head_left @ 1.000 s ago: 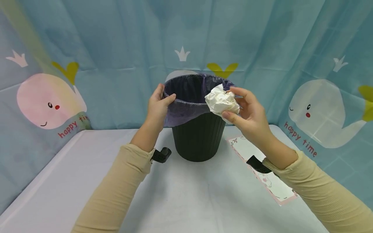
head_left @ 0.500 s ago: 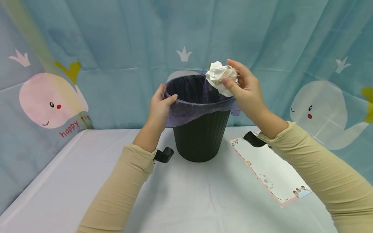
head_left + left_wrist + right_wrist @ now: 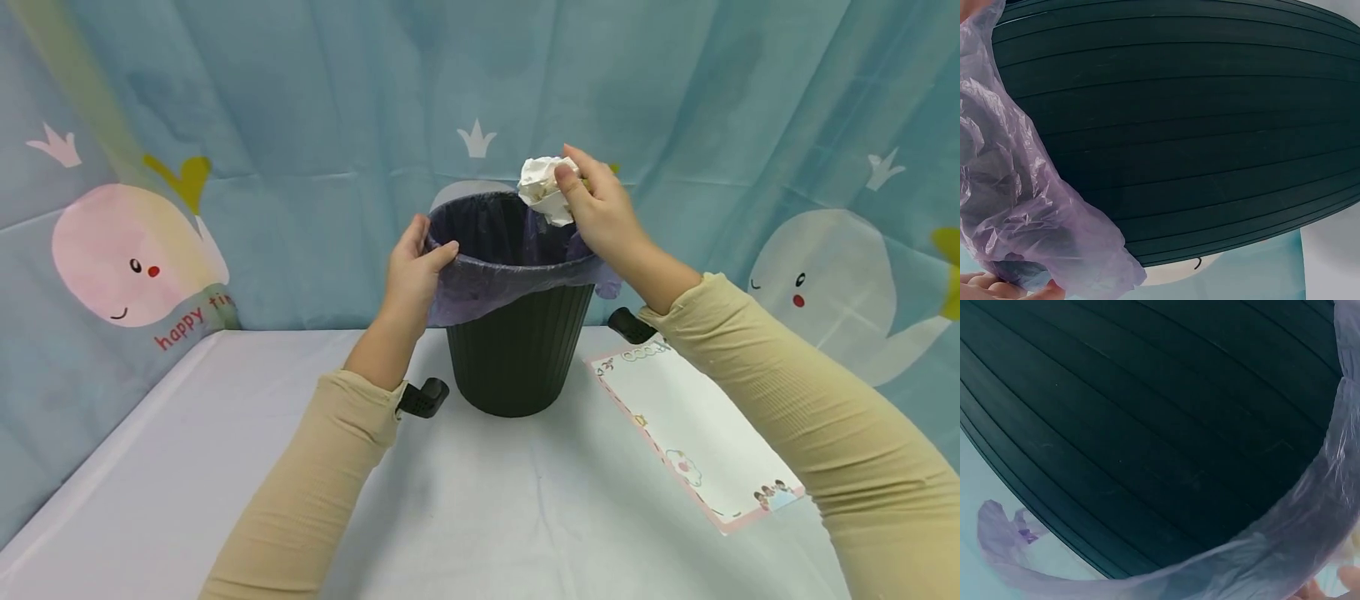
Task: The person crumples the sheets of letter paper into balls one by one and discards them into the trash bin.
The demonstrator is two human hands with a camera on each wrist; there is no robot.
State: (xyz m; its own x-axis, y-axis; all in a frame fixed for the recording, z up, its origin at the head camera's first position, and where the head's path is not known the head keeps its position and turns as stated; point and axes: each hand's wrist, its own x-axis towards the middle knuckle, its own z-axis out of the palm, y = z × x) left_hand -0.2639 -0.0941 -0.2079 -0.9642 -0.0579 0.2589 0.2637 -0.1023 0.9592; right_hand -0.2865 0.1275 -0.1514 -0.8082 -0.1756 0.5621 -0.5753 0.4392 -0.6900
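Note:
A dark ribbed trash can (image 3: 517, 358) stands on the white table, lined with a purple plastic bag (image 3: 487, 287) folded over its rim. My left hand (image 3: 411, 271) grips the can's left rim through the bag, thumb in front and fingers behind. Over the can's mouth, toward its right side, my right hand (image 3: 603, 208) holds a crumpled ball of white paper (image 3: 542, 185) between thumb and fingers. In the left wrist view, fingers (image 3: 997, 289) show below the bag's edge. The right wrist view is mostly filled by the can's ribbed wall (image 3: 1147, 437).
A sheet of paper (image 3: 697, 433) with a pink decorated border lies on the table right of the can, under my right forearm. A blue curtain (image 3: 337, 125) printed with whales hangs behind and at both sides. The white tabletop (image 3: 480, 517) extends in front of the can.
My right hand has risen with the paper ball from in front of the can's right rim, then shifted left over the opening. The left hand keeps its hold on the rim.

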